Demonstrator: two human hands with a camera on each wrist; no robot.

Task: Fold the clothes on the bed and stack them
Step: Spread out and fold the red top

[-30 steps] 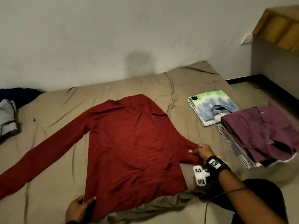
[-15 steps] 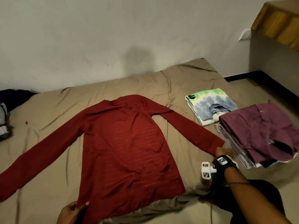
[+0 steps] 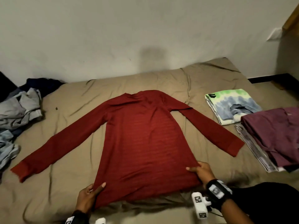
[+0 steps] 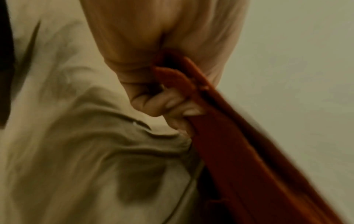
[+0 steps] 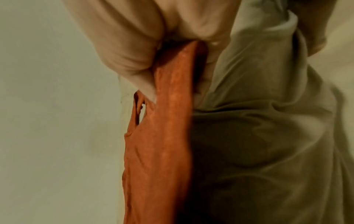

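At nine o'clock on the bed (image 3: 68,101), against the wall, lies a crumpled heap of grey and blue clothes (image 3: 17,113), unfolded. From there toward the middle, the red long-sleeved shirt (image 3: 145,139) is spread flat on the tan sheet, collar at twelve o'clock, hem at six o'clock, its sleeves slanting out toward eight and four o'clock.

At seven o'clock the left hand (image 3: 88,197) grips the shirt's lower left hem corner; the left wrist view shows the fingers (image 4: 172,106) curled round a bunched edge of the red cloth (image 4: 239,151), thumb pressed on the other side, with the wrinkled sheet (image 4: 76,151) beside them.

At five o'clock the right hand (image 3: 202,172) holds the lower right hem corner, thumb on top of the fabric and fingers tucked beneath. The right wrist view shows the red cloth (image 5: 168,121) pinched tight within the hand (image 5: 138,45), running away from it in a taut strip over the sheet (image 5: 268,136).

At two o'clock a folded green and blue tie-dye shirt (image 3: 231,105) lies flat. Just beside it, at three o'clock, a maroon garment (image 3: 275,135) sits on top of a stack of folded clothes (image 3: 255,151), near the tip of the shirt's right-hand sleeve.
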